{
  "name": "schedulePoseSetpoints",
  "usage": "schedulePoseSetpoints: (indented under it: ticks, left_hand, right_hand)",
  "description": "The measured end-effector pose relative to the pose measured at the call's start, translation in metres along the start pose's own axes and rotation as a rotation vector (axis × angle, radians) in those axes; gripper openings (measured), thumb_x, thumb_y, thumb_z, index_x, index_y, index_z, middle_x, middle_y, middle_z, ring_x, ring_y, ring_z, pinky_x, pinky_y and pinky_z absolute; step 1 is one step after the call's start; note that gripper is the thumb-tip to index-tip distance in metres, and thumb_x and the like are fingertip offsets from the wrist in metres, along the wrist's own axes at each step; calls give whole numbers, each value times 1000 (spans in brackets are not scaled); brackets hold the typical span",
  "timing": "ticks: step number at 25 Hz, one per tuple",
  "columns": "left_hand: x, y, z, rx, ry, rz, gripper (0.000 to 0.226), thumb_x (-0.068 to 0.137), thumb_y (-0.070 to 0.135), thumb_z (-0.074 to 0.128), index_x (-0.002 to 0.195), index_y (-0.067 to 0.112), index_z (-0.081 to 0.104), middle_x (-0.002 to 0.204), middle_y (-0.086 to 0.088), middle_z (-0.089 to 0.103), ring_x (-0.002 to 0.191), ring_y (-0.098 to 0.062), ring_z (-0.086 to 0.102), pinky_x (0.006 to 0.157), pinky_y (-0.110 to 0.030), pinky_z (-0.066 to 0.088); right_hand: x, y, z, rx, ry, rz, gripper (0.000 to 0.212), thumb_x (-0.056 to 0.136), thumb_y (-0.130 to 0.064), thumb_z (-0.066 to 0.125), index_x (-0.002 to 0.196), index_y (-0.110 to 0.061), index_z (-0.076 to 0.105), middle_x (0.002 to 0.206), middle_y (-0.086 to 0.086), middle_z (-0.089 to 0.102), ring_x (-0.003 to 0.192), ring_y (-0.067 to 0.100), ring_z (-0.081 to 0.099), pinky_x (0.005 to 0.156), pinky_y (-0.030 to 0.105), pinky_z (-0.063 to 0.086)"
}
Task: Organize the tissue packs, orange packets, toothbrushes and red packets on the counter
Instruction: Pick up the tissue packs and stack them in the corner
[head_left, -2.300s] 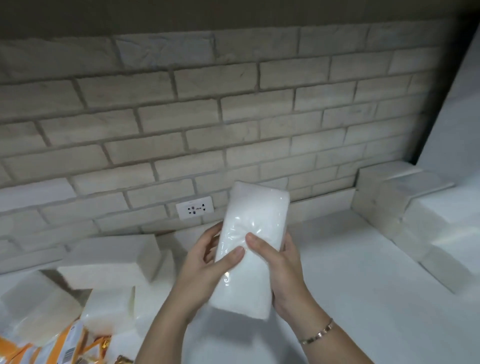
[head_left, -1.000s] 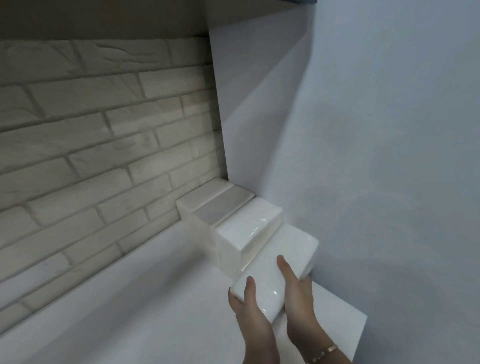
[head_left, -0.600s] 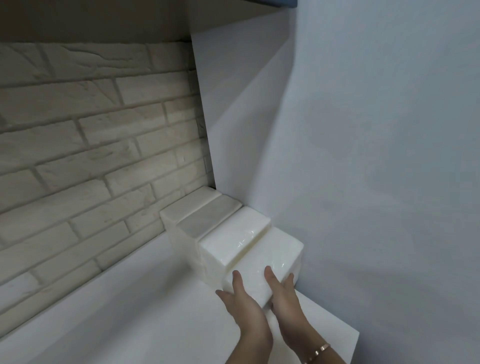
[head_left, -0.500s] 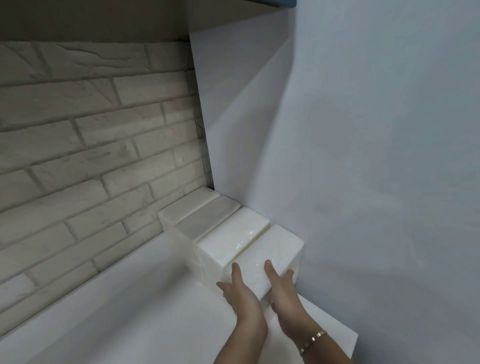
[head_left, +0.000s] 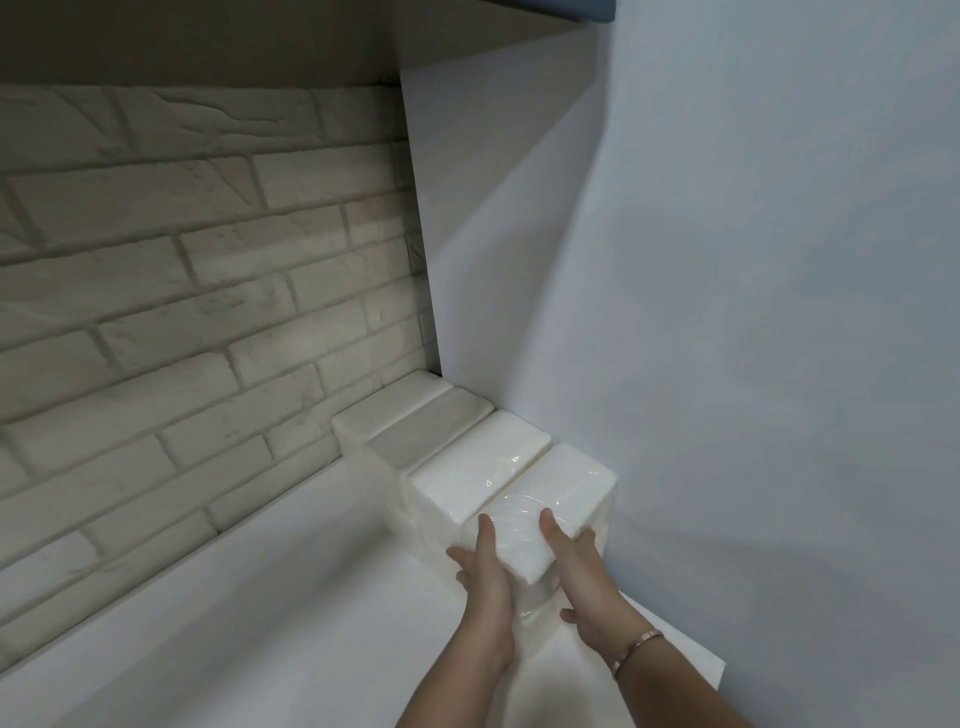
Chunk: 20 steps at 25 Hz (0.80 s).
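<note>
**Nearest tissue pack is being squared into the row by the side wall**

Both hands are holding a plain white tissue pack (head_left: 553, 496) by its near end. The pack is standing at the open end of a row. Its long axis is running straight away from the hands toward the white side wall (head_left: 753, 364), and I cannot tell whether its far end is touching that wall or stopping just short.

The left hand (head_left: 483, 577) is gripping the corner farther from the side wall, with the thumb lying along the top face and the fingers curling round the end. The right hand (head_left: 576, 574) is mirroring it on the corner nearer the side wall, its fingers partly hidden. Neither hand is sitting closer to the pack than the other. The hands are hiding whether its underside is resting on the bench (head_left: 260, 623).

The coming move is probably going to be a short push along that long axis, plus a squeeze toward the neighbour, before the hands let go.

The neighbouring pack (head_left: 478, 462) is lying parallel and touching it, farther along the side wall. Two further packs (head_left: 410, 413) are continuing the row to where the side wall meets the brick wall (head_left: 208, 312).

Clear film is glinting on the packs, and no brand, label or writing is showing. A thin bracelet (head_left: 636, 649) is circling the right wrist.
</note>
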<state>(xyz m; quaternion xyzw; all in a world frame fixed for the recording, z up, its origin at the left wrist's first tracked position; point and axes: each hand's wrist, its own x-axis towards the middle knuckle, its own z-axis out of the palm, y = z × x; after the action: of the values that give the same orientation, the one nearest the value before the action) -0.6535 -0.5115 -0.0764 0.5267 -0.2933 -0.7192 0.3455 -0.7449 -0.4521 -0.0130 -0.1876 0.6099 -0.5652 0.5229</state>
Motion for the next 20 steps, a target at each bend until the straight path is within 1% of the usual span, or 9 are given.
schedulePoseSetpoints:
  ticks: [1, 3, 6, 9, 11, 13, 15, 18, 20]
  left_hand:
    - [-12, 7, -1, 42, -13, -10, 140, 43, 109, 45, 158, 51, -9, 172, 5, 15, 155, -18, 24, 127, -50, 17]
    - [-40, 21, -7, 121, -55, -2, 124, 63, 102, 43, 161, 43, -6, 171, 8, 16, 155, -17, 23, 127, -49, 17]
    - [-74, 33, -26, 139, -97, 85, 80, 97, 70, 42, 161, 24, 26, 155, 13, 41, 148, -18, 37, 123, -43, 27]
    - [-96, 35, -51, 165, -32, 146, 38, 104, 43, 50, 136, 24, 56, 124, 12, 61, 125, -19, 57, 108, -41, 42]
    - [-107, 28, -67, 183, 39, 193, 21, 103, 32, 54, 115, 22, 69, 118, 2, 71, 111, -18, 65, 95, -39, 48]
    - [-120, 21, -91, 165, 93, 211, 19, 101, 26, 57, 104, 20, 75, 109, -3, 77, 101, -20, 70, 84, -37, 50]
    - [-135, 13, -116, 143, 129, 210, 19, 98, 23, 59, 100, 16, 77, 101, -5, 80, 91, -21, 71, 77, -34, 48]
    - [-158, 4, -160, 101, 164, 200, 15, 90, 22, 67, 94, 10, 76, 94, -11, 79, 76, -23, 66, 67, -32, 44]
    - [-172, -2, -190, 89, 161, 187, 26, 78, 28, 72, 93, 7, 75, 86, -12, 78, 69, -24, 62, 61, -30, 41]
  right_hand:
    - [-2, -1, -1, -20, -3, 17, 79, 94, -67, 57, 153, -25, 25, 142, -11, 50, 123, 16, 50, 104, 46, 35]
    - [-7, 1, -7, -33, -17, 49, 94, 82, -83, 57, 155, -34, 22, 152, -16, 43, 140, 18, 40, 114, 56, 29]
    - [-9, 18, -19, 99, -50, 25, 107, 63, -98, 57, 155, -52, 27, 160, -20, 35, 151, 16, 29, 118, 64, 25]
    - [-21, 39, -21, 227, 49, -23, 104, 68, -88, 60, 158, -51, 24, 166, -13, 28, 153, 18, 28, 115, 59, 34]
    - [-30, 56, -18, 275, 152, -9, 95, 73, -77, 63, 156, -41, 34, 160, -1, 39, 146, 23, 39, 110, 55, 42]
    - [-43, 76, -7, 314, 201, 19, 70, 89, -63, 62, 150, -34, 44, 152, 5, 49, 138, 27, 47, 107, 54, 46]
    - [-58, 94, 8, 317, 224, 61, 55, 98, -51, 58, 147, -29, 46, 146, 7, 53, 134, 29, 50, 107, 56, 47]
    - [-83, 121, 39, 231, 224, 143, 52, 92, -45, 65, 138, -24, 52, 138, 8, 56, 128, 31, 52, 101, 51, 47]
    - [-98, 137, 60, 114, 167, 220, 47, 90, -41, 68, 131, -23, 55, 133, 7, 57, 124, 31, 52, 94, 47, 44]
